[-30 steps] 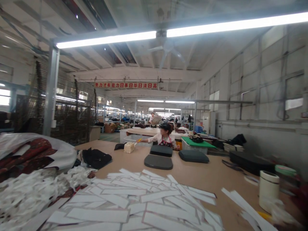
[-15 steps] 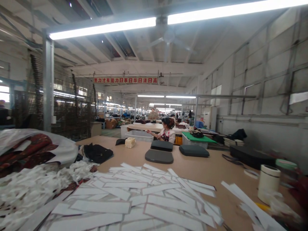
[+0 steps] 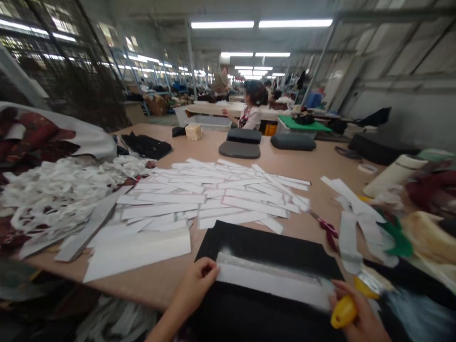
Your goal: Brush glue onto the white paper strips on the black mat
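Note:
A white strip lies lengthwise on a black sheet at the table's near edge. My left hand pinches the strip's left end between thumb and fingers. At the opposite end, my right hand is closed around a yellow-handled brush, its fingertips by the strip's right end. The brush head points right, partly blurred. Beyond the black sheet spreads a heap of white strips with greyish edges. Scissors with dark red handles lie right of the sheet.
Left stand a tangle of white scraps and a wide white piece. Dark padded pieces sit at the table's far side. A cream cylinder and loose strips are at right. A person sits beyond the table.
The view has tilted down and shifted, so the table's near edge shows. Both my hands, the black sheet, the strip on it and the brush have come into view.

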`<state>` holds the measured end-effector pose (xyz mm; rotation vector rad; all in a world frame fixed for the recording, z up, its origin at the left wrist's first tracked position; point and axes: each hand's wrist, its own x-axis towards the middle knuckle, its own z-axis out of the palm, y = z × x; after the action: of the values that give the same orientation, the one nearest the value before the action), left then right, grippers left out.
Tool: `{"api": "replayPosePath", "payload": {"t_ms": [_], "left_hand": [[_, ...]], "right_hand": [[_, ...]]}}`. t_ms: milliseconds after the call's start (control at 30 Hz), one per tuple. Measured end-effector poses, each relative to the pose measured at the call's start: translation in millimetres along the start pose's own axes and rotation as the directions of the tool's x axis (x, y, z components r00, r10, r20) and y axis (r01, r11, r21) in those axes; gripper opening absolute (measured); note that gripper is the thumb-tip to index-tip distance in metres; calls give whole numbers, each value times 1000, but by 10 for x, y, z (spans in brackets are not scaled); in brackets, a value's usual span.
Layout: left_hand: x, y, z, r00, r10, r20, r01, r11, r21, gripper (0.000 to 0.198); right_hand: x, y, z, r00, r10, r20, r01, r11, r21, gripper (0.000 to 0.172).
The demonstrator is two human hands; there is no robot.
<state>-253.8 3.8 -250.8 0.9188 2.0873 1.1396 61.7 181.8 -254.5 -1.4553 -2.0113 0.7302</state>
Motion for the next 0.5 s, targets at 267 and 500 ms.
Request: {"api": "replayPosePath", "payload": {"t_ms": [267,500], "left_hand": [[269,168,-99,991,-41,129,19,986,165,22],[406,158,-115,977,-82,196,34,971,238,20]], "right_hand": [[159,-52,-48,996,73,59,-65,991,-118,47],[257,-23,-21,980,145,135,-137,989,-62,52]]}}
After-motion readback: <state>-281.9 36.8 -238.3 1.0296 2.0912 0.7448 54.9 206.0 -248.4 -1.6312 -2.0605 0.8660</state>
